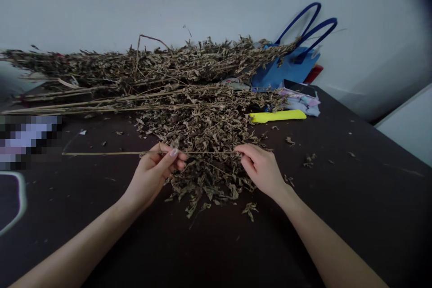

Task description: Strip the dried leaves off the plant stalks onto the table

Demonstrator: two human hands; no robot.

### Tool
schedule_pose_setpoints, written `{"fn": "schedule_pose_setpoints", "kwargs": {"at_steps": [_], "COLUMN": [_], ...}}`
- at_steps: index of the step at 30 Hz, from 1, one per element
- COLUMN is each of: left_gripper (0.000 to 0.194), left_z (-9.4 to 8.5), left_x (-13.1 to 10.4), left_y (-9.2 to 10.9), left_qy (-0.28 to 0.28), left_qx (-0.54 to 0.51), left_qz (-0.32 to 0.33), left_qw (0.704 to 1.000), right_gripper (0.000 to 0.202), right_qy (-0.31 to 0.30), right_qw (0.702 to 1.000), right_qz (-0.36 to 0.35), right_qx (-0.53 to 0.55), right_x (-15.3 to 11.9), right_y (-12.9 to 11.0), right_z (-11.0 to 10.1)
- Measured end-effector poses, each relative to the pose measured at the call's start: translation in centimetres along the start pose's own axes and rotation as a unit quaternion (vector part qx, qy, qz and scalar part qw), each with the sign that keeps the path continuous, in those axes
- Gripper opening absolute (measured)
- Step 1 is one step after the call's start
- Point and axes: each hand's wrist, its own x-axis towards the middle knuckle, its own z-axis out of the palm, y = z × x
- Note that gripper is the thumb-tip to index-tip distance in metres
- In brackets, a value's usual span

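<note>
A thin dried stem stretches level across the middle of the head view, its thick bare end pointing left. My left hand pinches it between thumb and fingers. At the stem's thinner right part, my right hand is closed on it, the fingertips partly hidden. Between and below both hands lies a heap of crumpled dry leaves. Just behind are several long leafy dried stalks, their bare ends to the left.
A big bundle of dried plants lies along the wall. At the back right are a blue bag, a phone on crumpled cloth and a yellow object. Leaf scraps dot the dark table. A white cable curves at left.
</note>
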Motion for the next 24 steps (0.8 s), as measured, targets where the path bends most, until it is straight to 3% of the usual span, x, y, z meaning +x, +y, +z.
{"fn": "schedule_pose_setpoints", "kwargs": {"at_steps": [5,11,15,24], "left_gripper": [0.013,0.012,0.013,0.015], "left_z": [-0.1,-0.3,-0.2,0.0], "left_x": [0.0,0.4,0.4,0.2], "left_y": [0.1,0.4,0.4,0.3], "left_qy": [0.002,0.021,0.013,0.015], "left_qx": [-0.002,-0.042,-0.032,0.003], "left_qz": [0.001,0.006,0.002,-0.001], "left_qw": [1.000,0.999,0.999,1.000], "right_gripper": [0.025,0.029,0.025,0.024], "right_qy": [-0.022,0.021,0.004,0.042], "right_qw": [1.000,0.999,0.999,0.998], "right_qz": [0.004,0.037,0.035,0.042], "right_qx": [-0.005,0.013,0.018,0.032], "right_x": [0.0,-0.1,-0.1,0.2], "right_y": [-0.4,0.8,1.2,0.5], "right_z": [-0.5,0.1,0.5,-0.4]}}
